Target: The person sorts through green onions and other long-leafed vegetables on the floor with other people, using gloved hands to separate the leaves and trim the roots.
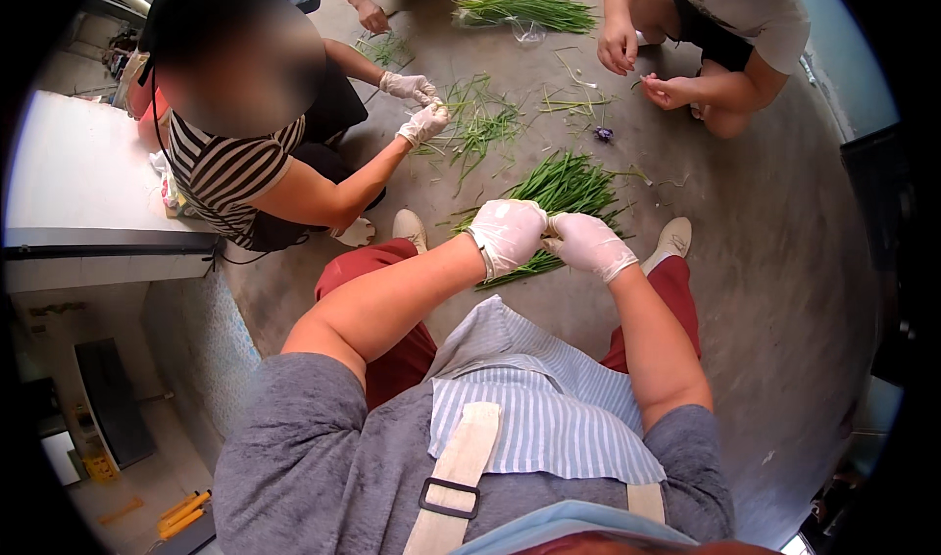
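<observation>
Just beyond my lap, my left hand (508, 237) and my right hand (591, 244), both in thin whitish gloves, meet at the fingertips. Each has its fingers pinched together. Whatever lies between them is too small or hidden to name. Below and beyond them a thick pile of long green stalks, like garlic chives (573, 183), rests on the floor between my feet. My hands cover its near middle part, and some stalk ends stick out below them.
A person in a striped shirt (230, 178) crouches at the left, gloved hands over loose green scraps (480, 114). Two more people squat at the far side, near a bundle of green stalks (529, 11) on clear plastic. A small dark purple item (604, 135) lies beyond my pile.
</observation>
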### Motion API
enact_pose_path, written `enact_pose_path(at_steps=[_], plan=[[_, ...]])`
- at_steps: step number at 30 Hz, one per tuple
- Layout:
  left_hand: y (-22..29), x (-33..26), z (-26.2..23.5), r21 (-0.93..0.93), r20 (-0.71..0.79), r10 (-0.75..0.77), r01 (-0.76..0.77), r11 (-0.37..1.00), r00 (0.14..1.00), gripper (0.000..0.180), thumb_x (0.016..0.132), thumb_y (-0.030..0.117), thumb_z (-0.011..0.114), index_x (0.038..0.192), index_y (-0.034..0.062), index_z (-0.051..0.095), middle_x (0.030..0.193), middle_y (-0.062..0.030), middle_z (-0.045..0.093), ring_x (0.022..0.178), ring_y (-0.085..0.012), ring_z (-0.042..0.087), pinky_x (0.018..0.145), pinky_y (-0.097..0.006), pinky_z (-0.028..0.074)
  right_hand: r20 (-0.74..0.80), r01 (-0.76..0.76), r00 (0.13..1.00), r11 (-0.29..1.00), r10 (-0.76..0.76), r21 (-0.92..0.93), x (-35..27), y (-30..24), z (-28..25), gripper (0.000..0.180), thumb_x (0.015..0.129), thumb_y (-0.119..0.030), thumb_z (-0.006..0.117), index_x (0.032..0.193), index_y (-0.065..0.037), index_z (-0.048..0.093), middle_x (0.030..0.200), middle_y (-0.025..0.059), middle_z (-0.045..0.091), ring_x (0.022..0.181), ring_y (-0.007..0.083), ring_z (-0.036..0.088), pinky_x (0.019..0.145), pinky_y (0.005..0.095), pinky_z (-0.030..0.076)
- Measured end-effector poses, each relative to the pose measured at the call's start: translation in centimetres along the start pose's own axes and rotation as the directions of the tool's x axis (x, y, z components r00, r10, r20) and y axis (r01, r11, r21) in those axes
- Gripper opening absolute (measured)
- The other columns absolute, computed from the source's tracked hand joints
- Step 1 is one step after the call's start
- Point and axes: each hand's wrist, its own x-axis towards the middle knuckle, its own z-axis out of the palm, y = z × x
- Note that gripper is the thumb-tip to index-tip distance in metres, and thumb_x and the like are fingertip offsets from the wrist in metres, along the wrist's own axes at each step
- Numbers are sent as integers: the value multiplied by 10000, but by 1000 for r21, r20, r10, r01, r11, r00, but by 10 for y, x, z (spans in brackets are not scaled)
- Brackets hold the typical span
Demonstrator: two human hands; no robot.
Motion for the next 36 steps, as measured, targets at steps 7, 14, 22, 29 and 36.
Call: enact_pose_path(at_steps=[7,14,22,29,36], plan=[[-7,-10,-13,-130,28,-2,6,991,1000,259,790,280,691,854,29,694,823,-183,669,821,-362,658,705,-450,529,57,-60,997,998,59,19,6,-23,-14,248,868,-279,660,1027,-92,693,976,177,682,943,362,639,826,446,504],[-15,-19,-16,-162,37,6,0,987,999,333,846,387,669,881,57,704,835,-173,669,822,-363,654,716,-459,520,93,-6,996,1000,5,16,14,-26,-5,272,858,-261,664,1086,-117,691,1010,181,680,973,360,637,849,442,507],[-13,-21,-25,-159,80,2,11,987,997,347,841,382,671,868,37,700,830,-178,671,825,-365,657,718,-459,519,85,-31,996,1000,31,4,14,-26,-5,265,861,-259,652,1076,-109,696,1002,187,679,967,361,639,844,446,508],[-13,-15,-17,-182,96,18,0,983,995,305,818,339,691,861,37,699,801,-177,673,806,-361,662,709,-457,521,79,-24,997,1000,24,-3,14,-23,-8,248,863,-260,650,1054,-108,697,993,185,678,962,362,638,847,444,506],[-20,-19,-16,-159,155,23,2,987,988,317,803,341,705,872,32,696,843,-167,673,820,-359,667,706,-453,527,85,-40,996,999,41,-21,12,-30,-13,271,873,-266,649,1058,-70,678,1035,186,664,979,359,626,848,439,495]])
